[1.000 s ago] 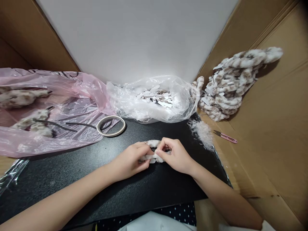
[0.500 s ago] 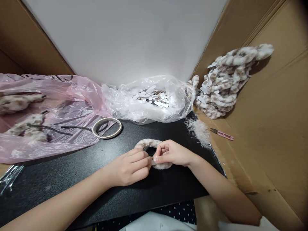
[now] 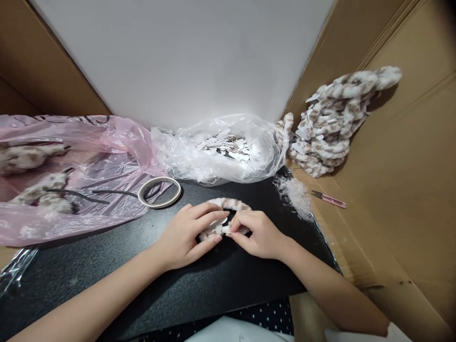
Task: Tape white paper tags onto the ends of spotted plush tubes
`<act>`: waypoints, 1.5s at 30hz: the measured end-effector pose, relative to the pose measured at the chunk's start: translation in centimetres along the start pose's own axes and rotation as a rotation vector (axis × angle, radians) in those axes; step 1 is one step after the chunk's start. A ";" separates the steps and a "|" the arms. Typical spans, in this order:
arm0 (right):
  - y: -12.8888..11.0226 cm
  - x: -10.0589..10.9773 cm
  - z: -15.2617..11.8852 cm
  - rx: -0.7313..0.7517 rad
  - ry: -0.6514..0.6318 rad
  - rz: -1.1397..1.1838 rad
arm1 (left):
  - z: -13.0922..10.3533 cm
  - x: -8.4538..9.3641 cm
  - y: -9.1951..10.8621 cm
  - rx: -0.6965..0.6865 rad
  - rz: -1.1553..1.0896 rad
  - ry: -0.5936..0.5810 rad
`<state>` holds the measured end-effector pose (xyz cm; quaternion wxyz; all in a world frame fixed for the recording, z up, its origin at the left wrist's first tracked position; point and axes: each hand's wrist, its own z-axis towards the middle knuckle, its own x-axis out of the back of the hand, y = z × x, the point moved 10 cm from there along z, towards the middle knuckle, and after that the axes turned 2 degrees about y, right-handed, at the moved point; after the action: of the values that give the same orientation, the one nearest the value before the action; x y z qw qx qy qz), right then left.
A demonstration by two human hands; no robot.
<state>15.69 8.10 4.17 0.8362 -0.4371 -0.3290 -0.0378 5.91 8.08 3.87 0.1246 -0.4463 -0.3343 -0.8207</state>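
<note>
A fluffy white-and-brown plush ring (image 3: 231, 204) lies on the black tabletop between my hands. My left hand (image 3: 188, 232) grips its left side, the thumb in front and the fingers over the top. Under those fingers shows a flat white tag (image 3: 218, 223). My right hand (image 3: 258, 232) is closed at the ring's lower right, thumb and forefinger pinching a small white strip (image 3: 225, 229) where the ring's ends meet. Whether the strip is tape or part of the ring I cannot tell.
Beyond the hands are a tape roll (image 3: 159, 207), a clear bag (image 3: 213, 171) of white tags and a pink bag (image 3: 117, 128) with plush pieces. Finished-looking plush rings (image 3: 331, 118) pile at right, near pink thread snips (image 3: 329, 199) and white fluff (image 3: 295, 197).
My left hand has opened out from a tight pinch and shifted left, uncovering the white tag. The ring has turned in my hands; my right hand has rolled over, knuckles up.
</note>
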 end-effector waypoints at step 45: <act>6.4 -5.0 -3.2 -0.914 -0.260 0.752 | -0.3 -1.7 3.0 -0.248 0.341 0.022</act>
<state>15.75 8.49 -4.60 0.4728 -0.8393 -0.2020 0.1768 8.21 5.47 3.68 0.2095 -0.4992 -0.1487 -0.8275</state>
